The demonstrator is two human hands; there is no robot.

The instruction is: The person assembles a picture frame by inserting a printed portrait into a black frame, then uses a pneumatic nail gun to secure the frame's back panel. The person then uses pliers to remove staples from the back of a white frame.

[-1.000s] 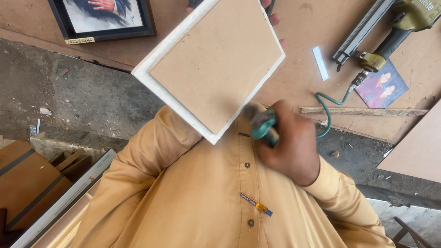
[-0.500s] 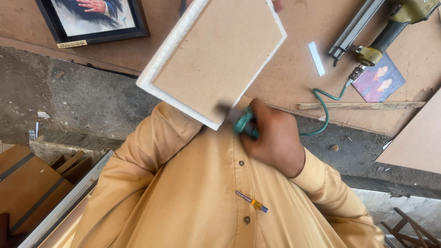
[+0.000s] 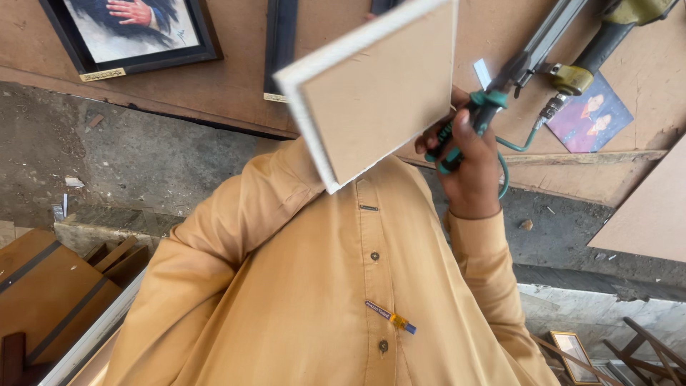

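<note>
**Fingers tight on the pliers, next to the frame**

The fingers (image 3: 463,129) of the right hand (image 3: 473,179) are curled tight around the green grips of the pliers (image 3: 477,114). The hand is at the middle right of the picture. The grips sit low in the fist. The dark nose pokes up and to the right, so the long way of the pliers runs from lower left to upper right.

Just to the left is the frame (image 3: 379,86), held up in the top middle with its brown back facing us. Its white edge runs down the left side. Its long way seems to lean up to the right, but the top is cut off. The right hand touches its right edge. The left hand is hidden behind the frame, so I cannot tell how it grips.

I think the pliers could slip and jab the brown back or a finger, because the nose is so close. The frame could also tip, since it hangs in the air.

Farther off, on the brown board (image 3: 236,78), lie a nail gun (image 3: 572,43), a small photo (image 3: 592,118) and a black-framed picture (image 3: 132,32) at the upper left.
</note>
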